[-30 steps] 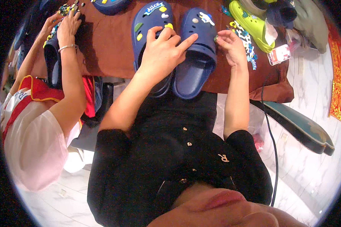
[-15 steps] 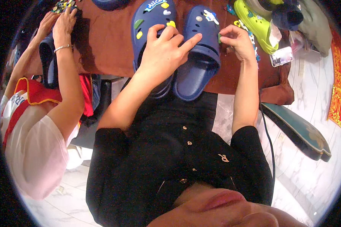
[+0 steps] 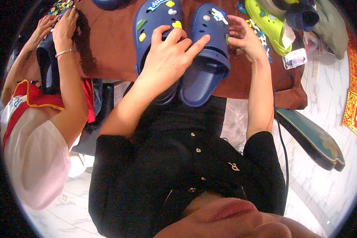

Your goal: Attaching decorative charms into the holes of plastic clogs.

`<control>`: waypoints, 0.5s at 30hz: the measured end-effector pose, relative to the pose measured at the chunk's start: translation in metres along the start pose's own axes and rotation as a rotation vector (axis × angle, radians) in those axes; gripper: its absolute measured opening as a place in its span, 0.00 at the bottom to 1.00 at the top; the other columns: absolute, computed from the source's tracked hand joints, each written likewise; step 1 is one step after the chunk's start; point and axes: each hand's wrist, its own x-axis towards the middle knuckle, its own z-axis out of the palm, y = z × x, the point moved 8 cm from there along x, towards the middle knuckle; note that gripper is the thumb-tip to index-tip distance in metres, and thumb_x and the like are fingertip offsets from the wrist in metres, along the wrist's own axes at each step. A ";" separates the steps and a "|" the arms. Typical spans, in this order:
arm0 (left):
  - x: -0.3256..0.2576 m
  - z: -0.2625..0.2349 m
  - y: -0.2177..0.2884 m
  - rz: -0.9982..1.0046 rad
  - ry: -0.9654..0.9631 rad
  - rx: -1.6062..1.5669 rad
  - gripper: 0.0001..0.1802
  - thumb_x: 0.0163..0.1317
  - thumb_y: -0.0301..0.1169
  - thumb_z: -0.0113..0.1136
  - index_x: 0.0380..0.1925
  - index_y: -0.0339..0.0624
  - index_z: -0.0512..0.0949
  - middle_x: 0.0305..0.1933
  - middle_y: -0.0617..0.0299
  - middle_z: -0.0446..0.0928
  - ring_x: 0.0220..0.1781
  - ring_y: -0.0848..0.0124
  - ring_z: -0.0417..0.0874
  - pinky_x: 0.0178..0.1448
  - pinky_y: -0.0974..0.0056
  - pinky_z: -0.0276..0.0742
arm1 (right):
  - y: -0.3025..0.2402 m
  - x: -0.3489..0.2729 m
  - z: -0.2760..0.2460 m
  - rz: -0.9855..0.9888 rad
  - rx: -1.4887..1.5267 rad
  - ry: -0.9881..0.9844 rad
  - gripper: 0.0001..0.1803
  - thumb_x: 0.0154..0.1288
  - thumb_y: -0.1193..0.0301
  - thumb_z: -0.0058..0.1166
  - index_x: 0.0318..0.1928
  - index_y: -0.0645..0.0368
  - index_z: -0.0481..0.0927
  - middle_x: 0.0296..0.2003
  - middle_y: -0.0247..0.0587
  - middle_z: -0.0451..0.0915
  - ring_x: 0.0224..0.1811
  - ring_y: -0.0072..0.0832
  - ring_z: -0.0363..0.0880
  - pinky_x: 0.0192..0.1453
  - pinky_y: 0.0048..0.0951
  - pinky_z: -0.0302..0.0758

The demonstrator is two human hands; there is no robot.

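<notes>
A pair of dark blue clogs lies side by side in front of me. On the left clog (image 3: 143,24) are yellow, white, green and blue charms. My left hand (image 3: 168,49) reaches over the gap between them, one finger along the top of the right clog (image 3: 204,29), the others bent over the left one; its thumb is out of sight. The right clog carries a pale round charm (image 3: 206,18) and a white-and-blue figure charm (image 3: 219,16). A green charm (image 3: 227,39) is at its right edge. Beside it my right hand (image 3: 248,41) has its fingers apart, thumb close to the charm.
A lime-green clog (image 3: 267,27), loose charms (image 3: 261,37) and a phone-like device (image 3: 295,58) are on the right of the brown cloth (image 3: 111,51). At left, a co-worker's hands (image 3: 63,29) work over a dark clog (image 3: 47,67) and a charm pile. A teal cushioned board (image 3: 311,137) juts out lower right.
My right hand's fingers have spread from their pinch on the green charm, which stays at the clog's edge. My left hand keeps its place on the clogs.
</notes>
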 end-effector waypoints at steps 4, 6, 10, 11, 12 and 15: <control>-0.001 0.000 0.001 0.021 -0.011 0.020 0.32 0.52 0.30 0.59 0.61 0.58 0.70 0.36 0.70 0.79 0.48 0.70 0.75 0.60 0.53 0.60 | 0.001 0.003 0.003 0.061 -0.005 -0.019 0.46 0.43 0.79 0.68 0.65 0.43 0.66 0.49 0.40 0.70 0.52 0.32 0.69 0.55 0.32 0.72; 0.000 -0.001 0.001 0.029 -0.009 0.015 0.31 0.53 0.30 0.58 0.61 0.58 0.70 0.37 0.70 0.79 0.49 0.70 0.75 0.60 0.53 0.60 | 0.004 0.007 0.000 0.091 -0.032 -0.012 0.47 0.42 0.80 0.69 0.66 0.41 0.66 0.49 0.41 0.70 0.53 0.33 0.68 0.55 0.33 0.72; -0.002 -0.002 0.000 0.028 -0.005 0.000 0.30 0.54 0.30 0.56 0.60 0.56 0.71 0.36 0.69 0.79 0.49 0.69 0.75 0.60 0.52 0.61 | -0.001 0.012 0.006 0.069 -0.113 -0.042 0.48 0.40 0.80 0.69 0.65 0.39 0.67 0.51 0.42 0.71 0.52 0.35 0.69 0.57 0.35 0.71; -0.003 -0.001 0.000 0.025 -0.004 0.000 0.30 0.54 0.30 0.56 0.60 0.55 0.71 0.36 0.69 0.79 0.49 0.69 0.75 0.60 0.52 0.61 | -0.002 0.012 0.006 0.053 -0.183 -0.038 0.48 0.40 0.80 0.70 0.65 0.38 0.67 0.52 0.41 0.71 0.51 0.35 0.70 0.57 0.36 0.71; -0.003 0.000 0.001 0.022 -0.001 -0.005 0.30 0.54 0.30 0.56 0.60 0.55 0.71 0.36 0.69 0.79 0.49 0.69 0.75 0.60 0.52 0.61 | -0.003 0.012 0.006 0.056 -0.189 -0.038 0.48 0.40 0.80 0.70 0.65 0.38 0.67 0.52 0.41 0.71 0.51 0.35 0.70 0.57 0.36 0.71; -0.001 0.002 0.001 0.010 -0.010 0.000 0.29 0.53 0.29 0.56 0.60 0.55 0.72 0.36 0.69 0.78 0.49 0.69 0.75 0.60 0.52 0.61 | -0.006 0.012 0.006 0.052 -0.277 0.001 0.49 0.40 0.80 0.70 0.66 0.39 0.66 0.51 0.40 0.73 0.49 0.34 0.71 0.55 0.35 0.72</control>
